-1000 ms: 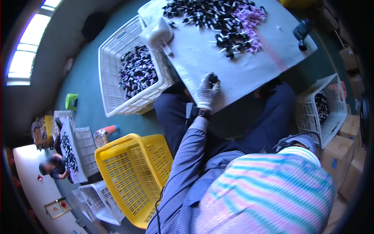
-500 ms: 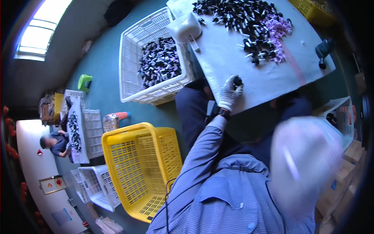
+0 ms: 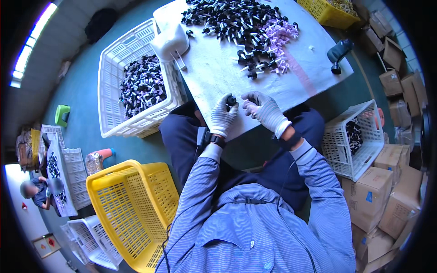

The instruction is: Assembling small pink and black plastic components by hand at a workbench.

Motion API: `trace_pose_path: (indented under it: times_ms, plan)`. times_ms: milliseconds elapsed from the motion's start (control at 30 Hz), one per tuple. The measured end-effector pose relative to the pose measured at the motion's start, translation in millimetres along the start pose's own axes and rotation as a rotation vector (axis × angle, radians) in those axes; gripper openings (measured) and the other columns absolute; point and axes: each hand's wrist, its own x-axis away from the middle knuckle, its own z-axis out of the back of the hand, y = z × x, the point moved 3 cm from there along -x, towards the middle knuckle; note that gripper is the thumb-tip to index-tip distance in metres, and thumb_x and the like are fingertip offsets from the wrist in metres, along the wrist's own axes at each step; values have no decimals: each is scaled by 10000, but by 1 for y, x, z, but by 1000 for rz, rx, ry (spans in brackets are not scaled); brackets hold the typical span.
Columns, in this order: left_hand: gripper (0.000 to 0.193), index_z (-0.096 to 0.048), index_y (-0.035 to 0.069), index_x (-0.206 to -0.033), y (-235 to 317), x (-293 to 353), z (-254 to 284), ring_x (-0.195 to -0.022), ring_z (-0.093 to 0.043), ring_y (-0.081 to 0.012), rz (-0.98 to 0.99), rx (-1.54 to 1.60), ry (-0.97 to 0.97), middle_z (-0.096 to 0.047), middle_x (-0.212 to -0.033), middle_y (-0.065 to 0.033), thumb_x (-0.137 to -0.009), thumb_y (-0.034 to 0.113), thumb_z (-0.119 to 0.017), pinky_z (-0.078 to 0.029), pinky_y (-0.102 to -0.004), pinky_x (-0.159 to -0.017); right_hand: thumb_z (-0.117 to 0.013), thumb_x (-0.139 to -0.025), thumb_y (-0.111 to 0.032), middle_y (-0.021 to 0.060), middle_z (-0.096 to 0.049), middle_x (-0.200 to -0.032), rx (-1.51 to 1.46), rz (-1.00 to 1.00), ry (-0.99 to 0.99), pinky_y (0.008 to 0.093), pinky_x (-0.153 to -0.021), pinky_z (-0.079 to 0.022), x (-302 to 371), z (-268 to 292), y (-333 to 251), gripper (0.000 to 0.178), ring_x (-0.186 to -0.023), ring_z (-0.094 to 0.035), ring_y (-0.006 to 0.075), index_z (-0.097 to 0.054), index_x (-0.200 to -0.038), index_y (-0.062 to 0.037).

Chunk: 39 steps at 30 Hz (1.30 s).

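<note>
My left hand (image 3: 223, 117), in a white striped glove, is closed round a small black cap (image 3: 231, 100) over the near edge of the white table (image 3: 205, 73). Close beside it, my right hand (image 3: 269, 113), gloved too, bends its fingers together towards the cap. A pinkish spot shows at those fingertips, but I cannot make out what they hold. Farther back on the tabletop lies a heap of black caps with white stems (image 3: 227, 22). Small light purple pieces (image 3: 278, 34) lie along its right side.
A white scoop (image 3: 170, 43) rests at the table's left edge, beside a white crate (image 3: 109, 120) of black and purple parts. A black tool (image 3: 339, 52) lies at the right corner. A yellow basket (image 3: 98, 184) stands left, a white basket (image 3: 327, 150) and cartons (image 3: 371, 198) right.
My right hand has come down from a blur near the camera to the table edge beside my left hand. My left hand keeps the black cap. The view has shifted to the right.
</note>
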Motion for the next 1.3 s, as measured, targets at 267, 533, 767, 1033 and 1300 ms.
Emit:
trace_pose_path:
  times_ms: [267, 533, 767, 1033, 1300]
  plan:
    - [428, -567, 46, -1250, 2, -1, 0, -894, -650, -175, 52, 65, -54, -674, -1003, -103, -848, 109, -700, -519, -303, -828, -555, -938, -110, 72, -679, -867, 74, -51, -40, 261, -666, -523, -21, -9, 20, 257, -681, -612, 101, -635, -1170, -35]
    - [412, -586, 83, -1203, 4, -1, -1, -797, -663, -226, -18, 95, 26, -671, -937, -108, -821, 140, -729, -529, -336, -755, -613, -923, -212, 148, -711, -1021, 160, 95, 220, 313, -803, -523, -55, -8, 49, 284, -896, -685, 203, -658, -1151, -49]
    - [417, -599, 102, -1209, -1, -1, 0, -795, -667, -243, 5, 50, -2, -676, -932, -120, -827, 204, -733, -530, -342, -742, -614, -920, -210, 156, -704, -1052, 214, 211, 307, 329, -844, -520, -71, -22, 48, 284, -947, -684, 239, -665, -1155, -60]
    - [460, -575, 103, -1247, -9, 0, -1, -813, -671, -293, 48, 62, -61, -672, -963, -150, -811, 164, -706, -530, -375, -748, -600, -957, -228, 131, -719, -950, 139, 209, 259, 300, -746, -541, -60, -42, 44, 284, -801, -688, 167, -654, -1180, -61]
    - [471, -567, 92, -1253, -15, 0, 2, -851, -669, -318, 71, 66, -70, -672, -977, -173, -809, 169, -705, -528, -382, -765, -661, -930, -184, 55, -694, -1035, -132, 151, 320, 246, -816, -519, -47, -53, 45, 315, -905, -623, 98, -645, -1190, -7]
